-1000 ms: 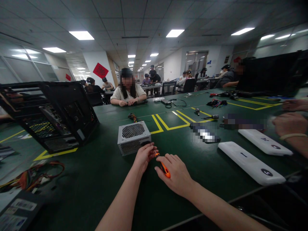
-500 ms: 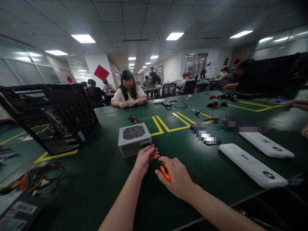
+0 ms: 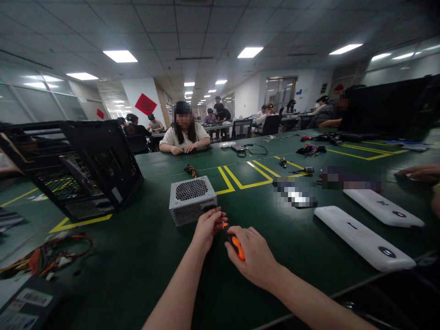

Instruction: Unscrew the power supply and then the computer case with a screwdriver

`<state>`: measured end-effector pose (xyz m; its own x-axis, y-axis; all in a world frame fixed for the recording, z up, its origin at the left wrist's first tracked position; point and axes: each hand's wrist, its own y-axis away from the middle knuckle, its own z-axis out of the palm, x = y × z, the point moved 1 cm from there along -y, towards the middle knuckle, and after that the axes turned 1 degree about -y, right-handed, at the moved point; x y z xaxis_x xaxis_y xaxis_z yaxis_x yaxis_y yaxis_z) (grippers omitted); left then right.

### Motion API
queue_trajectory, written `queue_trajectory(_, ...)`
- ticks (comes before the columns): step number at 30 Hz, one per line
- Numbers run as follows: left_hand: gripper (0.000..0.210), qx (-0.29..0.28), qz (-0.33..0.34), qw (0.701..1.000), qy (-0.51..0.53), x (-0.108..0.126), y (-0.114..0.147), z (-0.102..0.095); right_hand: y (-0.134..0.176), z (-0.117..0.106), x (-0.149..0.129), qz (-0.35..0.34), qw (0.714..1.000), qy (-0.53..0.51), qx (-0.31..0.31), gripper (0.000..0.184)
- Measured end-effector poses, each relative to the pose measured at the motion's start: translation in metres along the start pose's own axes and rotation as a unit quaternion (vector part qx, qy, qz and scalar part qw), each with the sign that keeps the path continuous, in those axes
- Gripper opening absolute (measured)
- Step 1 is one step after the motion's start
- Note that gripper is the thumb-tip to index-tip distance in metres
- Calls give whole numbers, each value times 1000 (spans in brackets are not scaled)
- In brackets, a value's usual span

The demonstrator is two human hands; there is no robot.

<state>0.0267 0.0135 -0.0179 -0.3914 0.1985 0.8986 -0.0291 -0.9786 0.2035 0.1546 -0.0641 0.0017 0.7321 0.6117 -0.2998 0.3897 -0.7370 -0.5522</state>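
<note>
An orange-and-black screwdriver (image 3: 237,247) is in my right hand (image 3: 256,256), whose fingers wrap round the handle. Its thin shaft points up and left to the fingertips of my left hand (image 3: 208,229). Those fingers are pinched together at the shaft's tip, and whatever small thing is between them is too small to make out. Just beyond sits a grey computer power supply (image 3: 187,215) with a honeycomb grille on top. My left hand is close in front of its near right corner and hides part of it. A cable bundle (image 3: 190,171) lies behind the unit.
On the left stands a black computer case (image 3: 103,169); nearer are loose cables (image 3: 41,256) and another labelled power supply (image 3: 29,305). Two white power banks (image 3: 364,238) (image 3: 383,208) lie to the right. A person (image 3: 185,130) sits across the green table (image 3: 147,266); another person's hand (image 3: 421,173) rests at far right.
My two hands and the screwdriver stay nearly in place, with only a slight shift of my right thumb. The other person's hand at far right has lowered toward the table.
</note>
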Motion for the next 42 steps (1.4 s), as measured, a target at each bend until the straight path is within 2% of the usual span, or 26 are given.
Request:
queue_trajectory(8, 21, -10, 11, 1000, -11, -4, -3, -2, 2, 4, 2, -30, 998, 56, 4, 11)
queue_trajectory(13, 21, -17, 4, 1000, -5, -4, -4, -2, 1, 3, 1, -1, 1000, 22, 12, 22)
queue_trajectory(20, 16, -22, 10, 999, -30, -4, -2, -2, 1, 6, 4, -6, 996, 86, 25, 12)
queue_trajectory(29, 16, -9, 13, 1000, -3, -4, -2, -2, 2, 5, 2, -56, 988, 142, 8, 11)
queue_trajectory(32, 18, -4, 7, 1000, 13, -4, -2, -2, 1, 5, 3, -46, 990, 130, 15, 10)
queue_trajectory(37, 16, 1, 7, 999, 32, -7, -5, -3, 1, 6, 3, -9, 999, 49, 7, 21)
queue_trajectory(42, 18, 10, 3, 999, 41, -9, -8, -5, 1, 5, 3, -22, 998, 65, 4, 14)
